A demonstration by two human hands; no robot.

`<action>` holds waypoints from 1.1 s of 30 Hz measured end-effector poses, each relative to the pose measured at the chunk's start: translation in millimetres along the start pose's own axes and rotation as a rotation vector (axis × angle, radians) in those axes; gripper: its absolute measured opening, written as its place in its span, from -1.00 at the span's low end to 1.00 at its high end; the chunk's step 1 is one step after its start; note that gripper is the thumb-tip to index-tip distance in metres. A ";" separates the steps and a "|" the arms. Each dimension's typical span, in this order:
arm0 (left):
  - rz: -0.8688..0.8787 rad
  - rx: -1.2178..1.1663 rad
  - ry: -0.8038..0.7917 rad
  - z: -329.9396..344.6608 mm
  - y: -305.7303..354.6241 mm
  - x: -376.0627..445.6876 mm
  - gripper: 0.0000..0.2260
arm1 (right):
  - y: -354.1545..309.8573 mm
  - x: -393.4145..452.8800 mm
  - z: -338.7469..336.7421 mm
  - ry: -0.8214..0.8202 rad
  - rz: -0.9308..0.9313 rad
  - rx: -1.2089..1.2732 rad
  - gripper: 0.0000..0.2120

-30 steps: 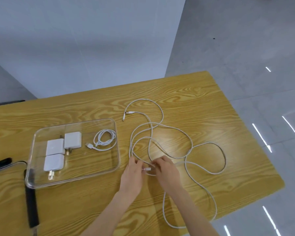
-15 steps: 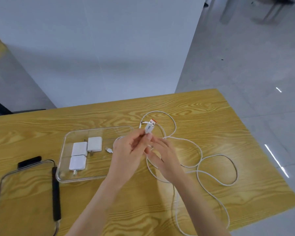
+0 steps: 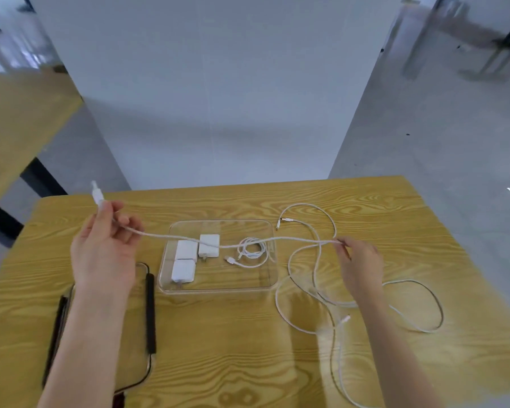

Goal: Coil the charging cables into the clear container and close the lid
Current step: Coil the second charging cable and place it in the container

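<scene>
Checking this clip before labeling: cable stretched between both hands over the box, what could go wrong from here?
1. The cable runs from the left hand to the right hand and on into loose loops on the table; winding it in may knot them.
2. Part of the cable hangs over the table's near edge and could drag the rest down.
3. The span crosses over the clear box, which already holds a small coil and could snag it.

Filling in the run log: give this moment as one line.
left hand: grips plug end | right hand: pinches long cable | cable stretched above clear container | lid: off, on table
</scene>
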State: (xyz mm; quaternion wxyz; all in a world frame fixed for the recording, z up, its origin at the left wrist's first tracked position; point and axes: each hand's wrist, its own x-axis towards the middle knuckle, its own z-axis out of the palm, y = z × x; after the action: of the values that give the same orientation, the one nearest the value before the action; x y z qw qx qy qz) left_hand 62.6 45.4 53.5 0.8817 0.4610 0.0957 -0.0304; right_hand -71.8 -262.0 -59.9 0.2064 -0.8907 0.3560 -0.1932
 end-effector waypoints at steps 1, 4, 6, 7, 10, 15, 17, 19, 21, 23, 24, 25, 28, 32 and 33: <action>-0.017 0.019 0.013 -9.3 3.2 2.8 -0.78 | -2.6 -0.1 -5.2 -0.032 0.029 0.053 -0.82; -0.108 0.264 -0.019 -27.5 -0.9 7.1 -0.85 | -23.9 1.6 -19.8 -0.228 0.069 0.275 -0.76; -0.179 0.452 -0.104 -32.0 -9.0 5.5 -0.85 | -53.7 -2.3 -30.0 -0.360 0.059 0.374 -0.75; -0.213 0.521 -0.147 -31.0 -14.0 3.1 -0.85 | -69.4 -5.0 -35.3 -0.420 0.060 0.436 -0.77; -0.280 0.624 -0.244 -25.6 -25.5 -8.5 -0.85 | -118.0 -17.6 -48.1 -0.578 0.083 0.661 -0.80; -0.318 0.634 -0.404 -13.0 -33.6 -25.7 -0.82 | -185.5 -44.0 -60.7 -0.798 0.174 1.041 -0.76; -0.298 0.629 -0.449 -8.5 -32.2 -30.3 -0.82 | -205.7 -48.9 -68.3 -0.856 0.171 1.190 -0.77; -0.253 0.611 -0.508 -4.1 -28.1 -33.9 -0.82 | -221.8 -47.4 -78.5 -0.864 0.142 1.336 -0.77; -0.191 0.612 -0.593 -0.3 -24.5 -36.9 -0.80 | -235.4 -41.0 -90.2 -0.843 0.114 1.479 -0.77; -0.153 0.611 -0.681 1.8 -21.6 -41.3 -0.77 | -245.3 -32.3 -98.5 -0.790 0.098 1.595 -0.77; -0.145 0.600 -0.708 2.4 -20.4 -43.1 -0.76 | -248.6 -28.3 -100.8 -0.746 0.091 1.623 -0.77; -0.147 0.577 -0.718 2.6 -20.2 -44.2 -0.76 | -248.4 -23.8 -99.7 -0.700 0.090 1.631 -0.78; -0.131 0.532 -0.645 -1.2 -17.8 -42.9 -0.79 | -235.5 -19.1 -81.6 -0.604 0.131 1.536 -0.79; -0.142 0.559 -0.470 -14.7 -20.4 -31.6 -0.79 | -194.2 -22.3 -34.8 -0.601 0.252 1.259 -0.81; -0.158 0.565 -0.439 -18.1 -21.8 -29.6 -0.79 | -183.1 -24.5 -23.9 -0.632 0.261 1.149 -0.81</action>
State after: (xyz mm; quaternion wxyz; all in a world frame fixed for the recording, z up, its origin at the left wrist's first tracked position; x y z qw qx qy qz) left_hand 28.0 46.7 31.6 0.7142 0.6599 -0.0725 -0.2219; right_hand 1.5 -128.9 47.8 0.7640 -0.6026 0.2238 -0.0552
